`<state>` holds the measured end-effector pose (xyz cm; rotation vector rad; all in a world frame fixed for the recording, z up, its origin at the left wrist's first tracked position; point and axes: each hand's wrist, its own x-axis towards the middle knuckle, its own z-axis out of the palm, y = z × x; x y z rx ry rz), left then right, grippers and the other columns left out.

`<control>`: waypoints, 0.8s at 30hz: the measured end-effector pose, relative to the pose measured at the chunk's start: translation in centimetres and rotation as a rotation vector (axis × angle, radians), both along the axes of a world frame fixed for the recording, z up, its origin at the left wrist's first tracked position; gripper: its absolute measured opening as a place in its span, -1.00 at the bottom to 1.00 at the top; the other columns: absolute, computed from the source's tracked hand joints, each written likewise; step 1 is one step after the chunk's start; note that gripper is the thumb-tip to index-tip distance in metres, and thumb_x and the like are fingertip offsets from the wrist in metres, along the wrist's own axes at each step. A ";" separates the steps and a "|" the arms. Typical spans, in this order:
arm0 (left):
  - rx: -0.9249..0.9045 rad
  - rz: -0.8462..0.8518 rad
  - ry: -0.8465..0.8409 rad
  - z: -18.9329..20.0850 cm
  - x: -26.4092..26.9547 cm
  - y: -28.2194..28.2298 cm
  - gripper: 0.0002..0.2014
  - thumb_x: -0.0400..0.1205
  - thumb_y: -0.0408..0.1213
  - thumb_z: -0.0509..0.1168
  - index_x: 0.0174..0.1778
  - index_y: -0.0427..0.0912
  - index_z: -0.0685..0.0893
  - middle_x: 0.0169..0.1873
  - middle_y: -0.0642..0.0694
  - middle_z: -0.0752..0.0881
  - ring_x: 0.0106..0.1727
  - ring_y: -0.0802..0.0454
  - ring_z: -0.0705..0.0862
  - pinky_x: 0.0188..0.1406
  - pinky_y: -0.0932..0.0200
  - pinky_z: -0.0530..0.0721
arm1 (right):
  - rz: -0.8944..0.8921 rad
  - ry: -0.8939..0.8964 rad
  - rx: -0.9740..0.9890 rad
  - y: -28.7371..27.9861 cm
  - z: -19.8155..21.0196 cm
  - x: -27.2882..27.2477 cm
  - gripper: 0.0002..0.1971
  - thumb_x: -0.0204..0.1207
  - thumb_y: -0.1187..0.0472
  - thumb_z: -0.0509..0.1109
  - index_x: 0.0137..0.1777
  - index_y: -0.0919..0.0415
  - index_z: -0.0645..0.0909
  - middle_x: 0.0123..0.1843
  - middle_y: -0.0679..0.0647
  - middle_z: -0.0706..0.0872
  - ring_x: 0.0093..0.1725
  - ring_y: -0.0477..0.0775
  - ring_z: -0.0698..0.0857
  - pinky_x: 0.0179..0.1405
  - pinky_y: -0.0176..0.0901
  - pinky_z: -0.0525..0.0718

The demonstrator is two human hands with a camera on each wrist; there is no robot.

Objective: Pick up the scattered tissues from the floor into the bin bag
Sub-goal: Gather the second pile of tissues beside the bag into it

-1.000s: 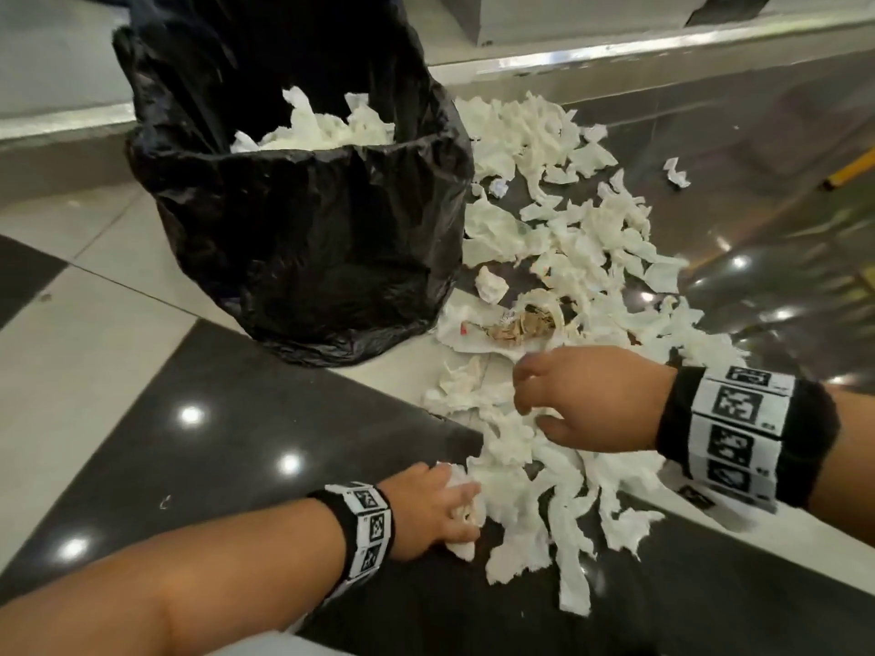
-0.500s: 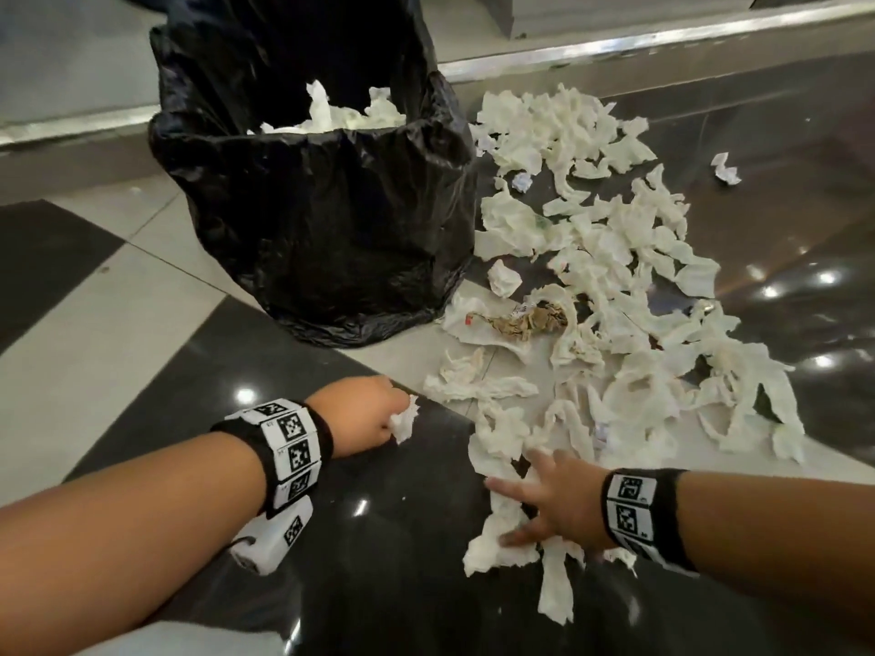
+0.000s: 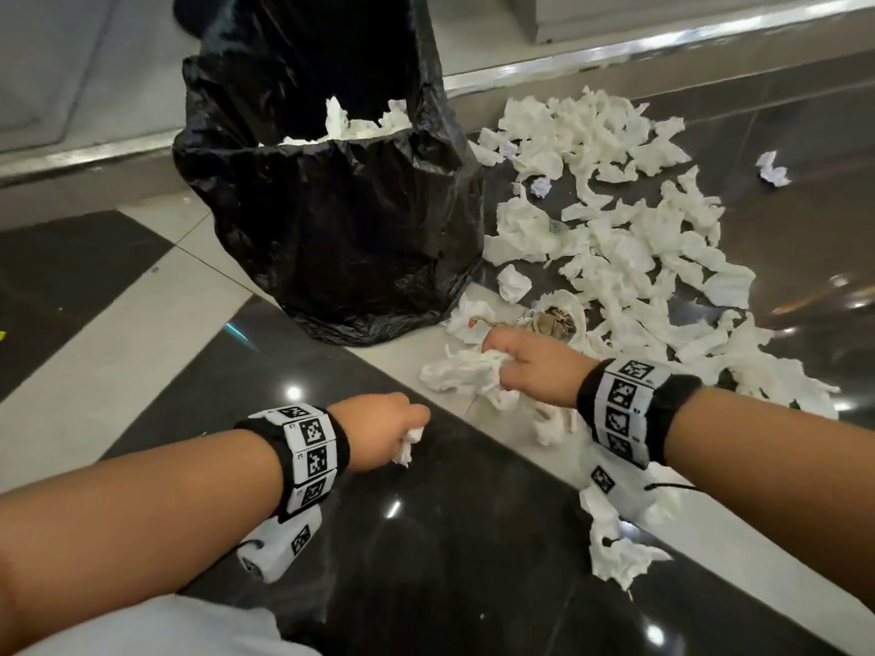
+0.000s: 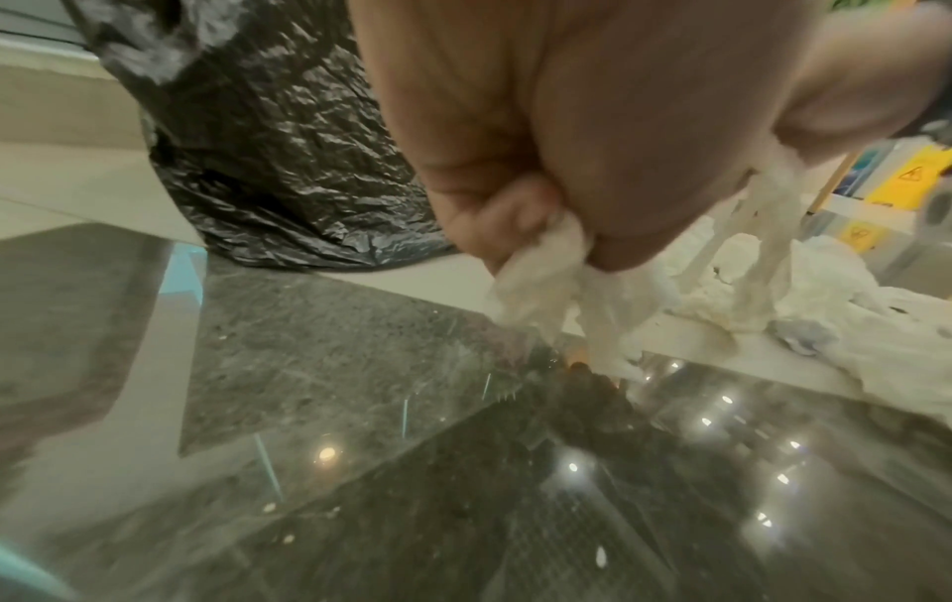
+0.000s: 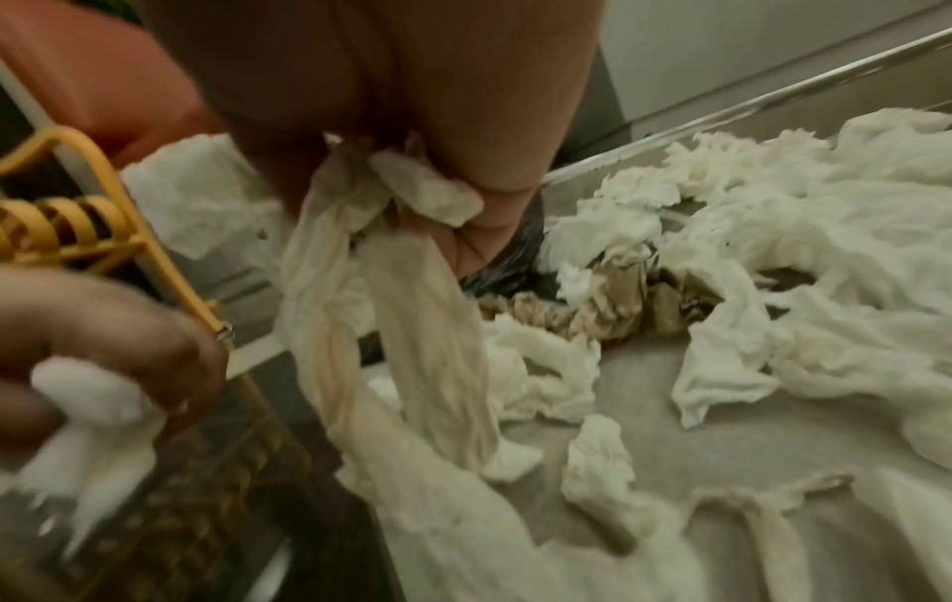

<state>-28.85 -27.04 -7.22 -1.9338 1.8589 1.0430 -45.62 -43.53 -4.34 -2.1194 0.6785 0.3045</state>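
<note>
With the right hand (image 3: 530, 371) clenched on a trailing bunch of tissues (image 3: 466, 374) and the left hand (image 3: 379, 430) fisted round a small wad (image 3: 409, 445), both should lift clear and drop over the bin bag (image 3: 341, 220) mouth, while many scattered tissues (image 3: 615, 239) lie on the floor (image 3: 450, 561) just beside it.

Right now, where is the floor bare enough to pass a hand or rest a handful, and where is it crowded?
Bare: the dark tile under the left hand, and the tiles left of the bin bag. Crowded: the scattered tissues right of the bag, reaching under the right hand.
</note>
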 end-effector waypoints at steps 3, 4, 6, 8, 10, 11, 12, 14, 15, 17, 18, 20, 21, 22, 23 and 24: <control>-0.082 0.010 -0.019 0.2 -1.3 -1.5 -0.71 0.56 -0.16 0.20 0.19 -0.08 0.44 0.08 -0.14 0.62 0.09 -0.16 0.64 -0.05 0.09 0.56 | -0.216 -0.089 0.116 -1.2 1.6 -1.6 -0.60 0.35 -0.12 0.51 0.15 0.00 0.68 0.09 -0.18 0.71 0.06 -0.12 0.68 0.19 -0.14 0.60; -0.109 0.030 0.002 0.0 -1.6 -2.0 -0.60 0.56 -0.05 0.22 0.30 -0.04 0.40 0.16 -0.13 0.64 0.14 -0.15 0.64 -0.01 0.12 0.56 | -0.282 -0.065 0.080 -1.4 1.8 -2.1 -0.54 0.35 -0.16 0.51 0.21 0.00 0.67 0.10 -0.24 0.63 0.10 -0.18 0.61 0.20 -0.22 0.53; -0.141 0.052 0.023 -0.6 -2.0 -3.5 -0.36 0.53 0.17 0.24 0.49 0.08 0.21 0.25 -0.14 0.62 0.20 -0.13 0.64 0.13 0.09 0.60 | -0.367 -0.023 -0.015 -1.9 1.8 -3.0 -0.71 0.38 -0.09 0.51 0.05 -0.02 0.71 0.00 -0.19 0.62 0.07 -0.12 0.61 0.06 -0.25 0.52; -0.146 0.059 -0.013 -1.7 -2.4 -5.3 -0.28 0.55 0.17 0.24 0.57 0.21 0.04 0.33 -0.21 0.50 0.12 -0.14 0.67 0.11 0.05 0.63 | -0.387 0.001 -0.062 -2.2 1.7 -3.5 -0.89 0.42 0.18 0.46 -0.31 0.01 0.63 -0.25 -0.08 0.66 -0.13 0.06 0.69 -0.27 -0.27 0.56; -0.102 0.029 -0.044 -2.9 -2.7 -7.0 -0.30 0.61 0.01 0.24 0.57 0.35 -0.04 0.53 -0.31 0.18 0.04 -0.17 0.70 0.11 0.04 0.67 | -0.373 0.033 -0.110 -2.4 1.0 -4.1 -0.88 0.41 0.35 0.38 -0.32 0.18 0.61 -0.32 0.00 0.58 -0.26 0.09 0.61 -0.43 -0.27 0.48; -0.056 -0.005 -0.056 -3.6 -2.8 -7.6 -0.29 0.63 -0.07 0.23 0.55 0.41 -0.06 0.60 -0.33 -0.06 0.04 -0.18 0.71 0.13 0.03 0.68 | -0.348 0.048 -0.162 -2.5 1.0 -4.5 -0.92 0.41 0.39 0.36 -0.25 0.22 0.62 -0.27 0.00 0.56 -0.25 0.07 0.58 -0.39 -0.26 0.46; -0.015 -0.033 -0.065 -4.3 -2.8 -8.0 -0.30 0.64 -0.10 0.21 0.54 0.46 -0.06 0.62 -0.31 -0.25 0.04 -0.19 0.71 0.12 0.03 0.70 | -0.313 0.044 -0.216 -2.6 0.7 -4.9 -0.90 0.42 0.40 0.35 -0.14 0.23 0.64 -0.19 0.00 0.55 -0.21 0.04 0.56 -0.30 -0.27 0.45; 0.039 -0.040 -0.073 -4.8 -3.1 -8.3 -0.40 0.61 -0.03 0.14 0.54 0.41 0.08 0.65 -0.22 -0.25 0.07 -0.23 0.69 0.06 0.08 0.69 | -0.280 0.026 -0.256 -2.9 0.3 -6.0 -0.76 0.45 0.38 0.37 0.10 0.16 0.64 0.00 0.01 0.55 -0.09 0.04 0.58 -0.13 -0.28 0.45; 0.047 -0.041 -0.077 -4.7 -3.3 -8.2 -0.46 0.58 -0.02 0.11 0.52 0.28 0.23 0.65 -0.21 -0.10 0.09 -0.26 0.67 0.06 0.07 0.65 | -0.246 0.036 -0.262 -2.8 0.2 -6.8 -0.72 0.47 0.35 0.38 0.16 0.11 0.61 0.06 0.02 0.56 -0.02 0.07 0.60 -0.06 -0.27 0.47; 0.032 -0.080 -0.092 -4.4 -3.4 -7.9 -0.66 0.61 -0.20 0.12 0.32 -0.04 0.46 0.46 -0.32 0.27 -0.01 -0.27 0.63 -0.02 0.01 0.62 | -0.072 0.087 -0.319 -2.3 -0.3 -8.6 -0.67 0.49 0.22 0.39 0.25 0.01 0.54 0.16 0.05 0.54 0.11 0.11 0.61 0.05 -0.20 0.53; 0.029 -0.107 -0.101 -4.3 -3.2 -7.6 -0.74 0.62 -0.26 0.13 0.22 -0.14 0.50 0.32 -0.33 0.38 -0.08 -0.25 0.61 -0.07 0.01 0.60 | 0.063 0.130 -0.359 -1.8 -0.7 -9.6 -0.63 0.49 0.13 0.40 0.29 -0.04 0.50 0.21 0.06 0.51 0.15 0.11 0.60 0.10 -0.16 0.56; 0.038 -0.157 -0.124 -4.0 -2.8 -6.6 -0.78 0.65 -0.19 0.16 0.13 -0.20 0.54 0.18 -0.27 0.48 -0.07 -0.23 0.61 -0.12 0.06 0.53 | 0.349 0.265 -0.371 -0.3 -1.8 -11.7 -0.49 0.44 -0.05 0.42 0.38 -0.16 0.37 0.34 0.09 0.39 0.23 0.13 0.55 0.18 -0.06 0.59; 0.043 -0.161 -0.138 -3.9 -2.5 -6.1 -0.75 0.66 -0.12 0.16 0.11 -0.20 0.57 0.16 -0.24 0.52 -0.01 -0.21 0.62 -0.12 0.08 0.50 | 0.486 0.348 -0.352 0.6 -2.5 -12.8 -0.40 0.41 -0.10 0.44 0.42 -0.20 0.30 0.43 0.13 0.30 0.31 0.17 0.49 0.24 0.02 0.58; 0.040 -0.160 -0.154 -3.7 -2.3 -5.6 -0.70 0.66 -0.04 0.15 0.08 -0.19 0.60 0.13 -0.21 0.56 0.03 -0.19 0.63 -0.13 0.10 0.47 | 0.612 0.433 -0.330 1.3 -3.4 -13.7 -0.35 0.40 -0.09 0.45 0.45 -0.21 0.25 0.52 0.17 0.20 0.40 0.23 0.41 0.32 0.12 0.55; 0.045 -0.158 -0.174 -3.4 -2.1 -5.2 -0.66 0.66 0.01 0.14 0.04 -0.20 0.62 0.10 -0.18 0.59 0.04 -0.17 0.64 -0.14 0.12 0.44 | 0.710 0.474 -0.336 1.9 -4.1 -14.3 -0.39 0.44 -0.02 0.43 0.45 -0.19 0.26 0.59 0.21 0.11 0.46 0.30 0.35 0.39 0.18 0.49; 0.030 -0.166 -0.197 -3.1 -2.0 -4.8 -0.63 0.66 0.03 0.13 -0.01 -0.21 0.64 0.06 -0.18 0.62 0.03 -0.16 0.65 -0.16 0.12 0.43 | 0.752 0.479 -0.359 2.3 -4.7 -14.6 -0.49 0.50 0.05 0.37 0.43 -0.12 0.32 0.61 0.24 0.08 0.48 0.35 0.34 0.42 0.19 0.46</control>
